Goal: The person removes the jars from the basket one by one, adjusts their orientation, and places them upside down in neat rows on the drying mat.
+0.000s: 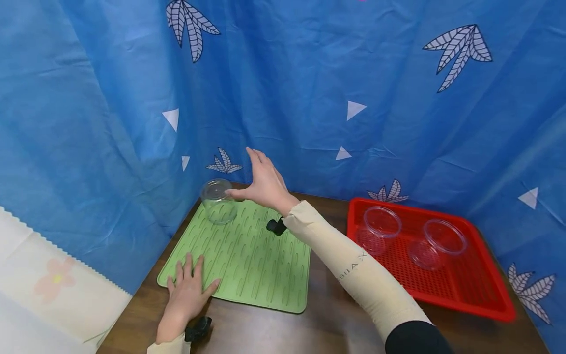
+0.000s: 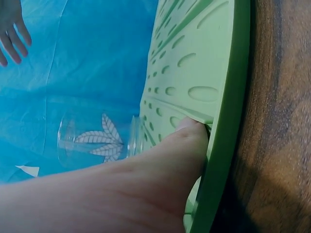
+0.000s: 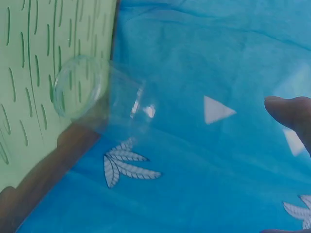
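Note:
A clear cup stands upside down on the far left corner of a green ribbed drying mat. My right hand is raised above the mat beside it, fingers straight and thumb spread apart. In the head view the thumb overlaps the cup's upper right side. The right wrist view has the cup to the left of the thumb, with a gap between. My left hand rests with spread fingers on the mat's near left corner. The left wrist view shows its thumb at the mat's edge.
On the right of the wooden table sits a red basket. Two clear cups, one on the left and one on the right, stand inside it. A blue patterned curtain hangs close behind the table.

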`<state>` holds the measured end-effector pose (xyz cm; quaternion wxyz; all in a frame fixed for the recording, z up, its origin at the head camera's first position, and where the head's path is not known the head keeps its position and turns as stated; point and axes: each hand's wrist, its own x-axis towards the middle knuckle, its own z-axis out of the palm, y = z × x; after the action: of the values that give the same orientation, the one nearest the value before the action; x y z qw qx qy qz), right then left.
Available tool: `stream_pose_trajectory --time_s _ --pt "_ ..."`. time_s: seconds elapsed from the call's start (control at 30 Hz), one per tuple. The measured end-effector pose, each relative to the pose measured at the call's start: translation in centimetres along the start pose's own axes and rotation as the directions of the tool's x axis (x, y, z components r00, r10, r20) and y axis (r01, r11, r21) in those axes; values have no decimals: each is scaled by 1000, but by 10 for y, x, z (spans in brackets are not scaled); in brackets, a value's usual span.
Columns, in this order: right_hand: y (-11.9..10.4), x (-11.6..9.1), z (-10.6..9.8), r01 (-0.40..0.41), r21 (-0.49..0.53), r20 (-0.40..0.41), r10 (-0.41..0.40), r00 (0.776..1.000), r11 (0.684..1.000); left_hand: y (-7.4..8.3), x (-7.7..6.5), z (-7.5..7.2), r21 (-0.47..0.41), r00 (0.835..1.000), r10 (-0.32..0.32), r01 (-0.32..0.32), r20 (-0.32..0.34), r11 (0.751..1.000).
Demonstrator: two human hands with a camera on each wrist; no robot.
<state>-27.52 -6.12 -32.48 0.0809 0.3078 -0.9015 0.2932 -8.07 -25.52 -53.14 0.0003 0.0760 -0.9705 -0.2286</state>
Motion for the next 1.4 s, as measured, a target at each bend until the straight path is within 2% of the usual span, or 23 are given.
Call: stream_pose_trajectory --time_s 0.27,0.43,0.67,0.83,1.07,1.2,1.4 --pt "23 -22 -35 -16 63 -108 22 994 998 3 1 -2 6 1000 -3 3 21 1000" --pt "39 -38 -57 -9 89 -183 26 983 996 3 0 -2 -5 998 -26 26 58 1000" --pt "66 -77 -86 -81 153 -260 119 958 985 3 -2 -2 -2 997 -24 24 78 1000" --pt "92 -108 -108 -138 150 -328 181 927 979 3 -2 -2 -4 995 -28 28 93 1000" --pt "131 -150 -134 -243 169 -410 292 864 955 5 -1 -4 -12 996 -8 10 83 1000" --pt "149 -170 -143 -312 159 -419 350 838 937 6 -2 -6 -22 995 -12 15 97 1000" --pt "172 -189 -151 -402 158 -412 430 803 902 7 -2 -7 -17 995 -10 12 102 1000"
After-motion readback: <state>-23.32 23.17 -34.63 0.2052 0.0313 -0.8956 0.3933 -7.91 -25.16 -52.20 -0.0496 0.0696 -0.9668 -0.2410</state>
